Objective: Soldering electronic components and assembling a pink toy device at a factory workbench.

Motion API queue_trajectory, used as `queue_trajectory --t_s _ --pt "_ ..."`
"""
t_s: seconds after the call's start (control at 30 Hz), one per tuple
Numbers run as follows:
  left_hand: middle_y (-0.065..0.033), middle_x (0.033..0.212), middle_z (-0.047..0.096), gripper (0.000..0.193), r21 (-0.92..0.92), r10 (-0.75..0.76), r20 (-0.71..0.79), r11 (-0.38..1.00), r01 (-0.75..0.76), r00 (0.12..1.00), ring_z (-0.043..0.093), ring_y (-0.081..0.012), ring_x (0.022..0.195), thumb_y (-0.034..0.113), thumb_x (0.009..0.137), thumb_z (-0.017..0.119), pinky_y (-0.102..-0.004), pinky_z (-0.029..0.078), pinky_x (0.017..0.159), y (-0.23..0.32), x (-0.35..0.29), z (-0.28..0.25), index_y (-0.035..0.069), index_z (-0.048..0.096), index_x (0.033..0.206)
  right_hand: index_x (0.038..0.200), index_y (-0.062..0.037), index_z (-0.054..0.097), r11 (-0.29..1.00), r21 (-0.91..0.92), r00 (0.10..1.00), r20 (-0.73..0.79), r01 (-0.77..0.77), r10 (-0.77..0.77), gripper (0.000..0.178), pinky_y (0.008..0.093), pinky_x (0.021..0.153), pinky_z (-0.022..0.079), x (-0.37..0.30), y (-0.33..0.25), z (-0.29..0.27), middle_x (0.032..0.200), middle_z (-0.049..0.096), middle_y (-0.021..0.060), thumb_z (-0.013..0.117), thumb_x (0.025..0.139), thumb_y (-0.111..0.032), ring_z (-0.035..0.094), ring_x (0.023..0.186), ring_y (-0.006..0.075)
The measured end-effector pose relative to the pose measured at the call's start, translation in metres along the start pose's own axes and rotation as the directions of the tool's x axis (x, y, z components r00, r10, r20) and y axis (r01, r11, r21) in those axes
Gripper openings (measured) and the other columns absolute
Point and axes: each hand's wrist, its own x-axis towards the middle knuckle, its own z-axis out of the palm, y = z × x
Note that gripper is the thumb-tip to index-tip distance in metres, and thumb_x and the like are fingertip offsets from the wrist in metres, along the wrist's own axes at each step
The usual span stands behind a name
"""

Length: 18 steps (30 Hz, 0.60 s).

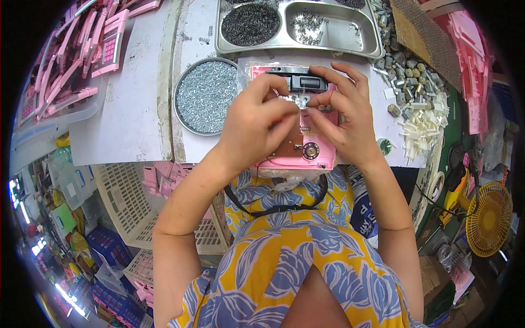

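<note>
A pink plastic housing (322, 136) lies in front of me on the tabletop. In it sit a brown circuit board (288, 146), a round black part with a metallic centre (310, 150) and, toward the far edge, a black rectangular part (308, 83). Over the middle of the housing, a small whitish part (298, 101) is pinched between the fingertips of my left hand (260, 117) and my right hand (348, 109). Its exact kind is too small to make out. A small spring (305, 129) shows on the housing below my fingers.
Left of the housing stands a round tray of small metal pins (203, 95). A steel compartment tray (339, 50) with dark springs is behind. Small motors (407, 71) and white plastic pieces (424, 123) are heaped at right. Pink casings (71, 60) pile up far left; a yellow fan (489, 218) stands right.
</note>
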Motion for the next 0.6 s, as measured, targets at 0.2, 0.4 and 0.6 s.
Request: queue_trajectory --t_s 0.2,0.4,0.6 --pt "-0.0036 0.1 0.062 0.024 0.244 0.146 -0.138 0.964 -0.109 0.98 0.06 -0.0196 0.084 0.006 0.072 0.082 -0.0375 0.039 0.082 0.003 -0.015 -0.001 0.012 0.073 0.094 0.087 -0.0116 0.072 0.997 -0.045 0.996 0.062 0.063 -0.06 0.016 0.0486 0.107 0.042 0.005 -0.006 0.003 0.137 0.061 0.0047 0.081 0.073 -0.012 0.043 0.132 0.0396" --pt "-0.0069 0.1 0.06 0.019 0.278 0.128 -0.09 0.956 -0.098 0.988 0.059 -0.0228 0.087 0.006 0.071 0.079 -0.0377 0.037 0.082 0.013 -0.028 -0.005 0.009 0.068 0.086 0.086 -0.0107 0.072 0.996 -0.036 0.995 0.062 0.079 -0.077 0.017 0.0493 0.105 0.043 0.006 -0.004 0.006 0.136 0.062 0.0052 0.082 0.072 -0.011 0.043 0.132 0.0396" --pt "-0.0097 0.1 0.054 0.027 0.409 -0.139 -0.412 0.855 0.319 0.9 0.051 -0.0303 0.1 0.009 0.072 0.071 -0.0429 0.038 0.089 0.008 -0.022 0.015 0.004 0.061 0.097 0.084 -0.0107 0.072 0.989 -0.082 0.992 -0.008 0.126 -0.127 0.018 0.047 0.102 0.045 0.004 -0.006 -0.015 0.131 0.066 0.0075 0.083 0.071 -0.011 0.047 0.129 0.0386"
